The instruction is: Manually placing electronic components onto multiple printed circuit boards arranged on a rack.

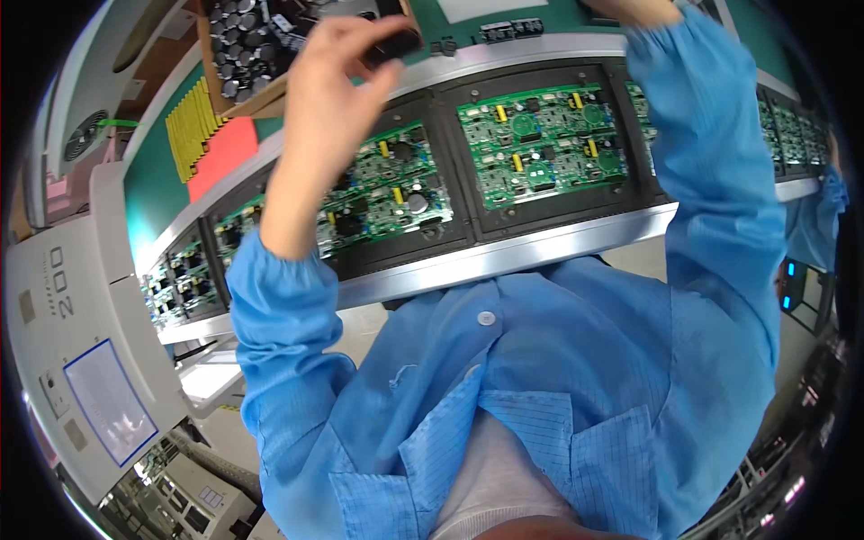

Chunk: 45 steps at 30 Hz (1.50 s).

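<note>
My left hand (pixel 331 99) is raised over the left side of the board line, thumb and fingers closed around a small black block-shaped component (pixel 394 47). Below it lies a black carrier frame with green circuit boards (pixel 396 175) that bear black, grey and yellow parts. My right hand (pixel 637 9) reaches to the top edge of the view, where its fingers are cut off; what it touches there is hidden. Between the two hands, several black components (pixel 513 30) lie in a row on the green mat. Another carrier in the middle holds green boards (pixel 540 148) with white outlined circles.
A cardboard box (pixel 270 106) of round capacitors and black parts stands at the upper left. Yellow strips (pixel 187 126) and a red sheet (pixel 223 155) lie beside it. Metal rails (pixel 504 258) edge the carriers. A white machine (pixel 81 351) stands left; another person's blue sleeve (pixel 814 220) shows far right.
</note>
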{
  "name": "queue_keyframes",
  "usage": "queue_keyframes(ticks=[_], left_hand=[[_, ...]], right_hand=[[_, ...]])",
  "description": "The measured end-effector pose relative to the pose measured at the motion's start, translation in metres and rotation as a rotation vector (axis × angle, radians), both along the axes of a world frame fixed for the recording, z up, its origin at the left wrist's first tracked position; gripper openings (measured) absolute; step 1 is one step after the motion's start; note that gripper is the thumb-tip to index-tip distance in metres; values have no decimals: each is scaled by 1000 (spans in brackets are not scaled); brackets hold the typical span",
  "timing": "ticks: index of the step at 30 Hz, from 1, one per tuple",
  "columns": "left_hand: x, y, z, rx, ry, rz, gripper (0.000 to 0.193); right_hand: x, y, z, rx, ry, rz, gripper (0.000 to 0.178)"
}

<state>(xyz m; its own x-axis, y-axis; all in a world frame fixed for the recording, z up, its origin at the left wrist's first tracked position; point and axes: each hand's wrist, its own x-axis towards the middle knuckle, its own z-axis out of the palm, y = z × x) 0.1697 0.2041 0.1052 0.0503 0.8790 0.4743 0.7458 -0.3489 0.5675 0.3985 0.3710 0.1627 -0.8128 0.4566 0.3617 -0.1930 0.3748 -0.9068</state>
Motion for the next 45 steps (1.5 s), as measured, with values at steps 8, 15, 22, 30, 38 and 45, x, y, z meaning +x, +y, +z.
queue_keyframes(ticks=[8,15,22,30,38,45], left_hand=[[83,-21,-60,-187,-151,-8,38],[105,-11,-93,-249,-136,-79,37],[114,-9,-84,-429,-120,-16,35],[108,-13,-90,-406,-83,-33,35],[108,-7,-98,-372,-66,-36,36],[118,-5,-96,-244,129,2,31]], right_hand=[[124,-56,-111,-157,-332,-376,40],[162,-72,-133,96,-510,-465,39],[152,-66,-135,280,-608,-435,37],[138,-64,-141,417,-599,-437,33],[124,-80,-148,465,-617,-506,33],[119,-76,-139,698,-810,-607,34]])
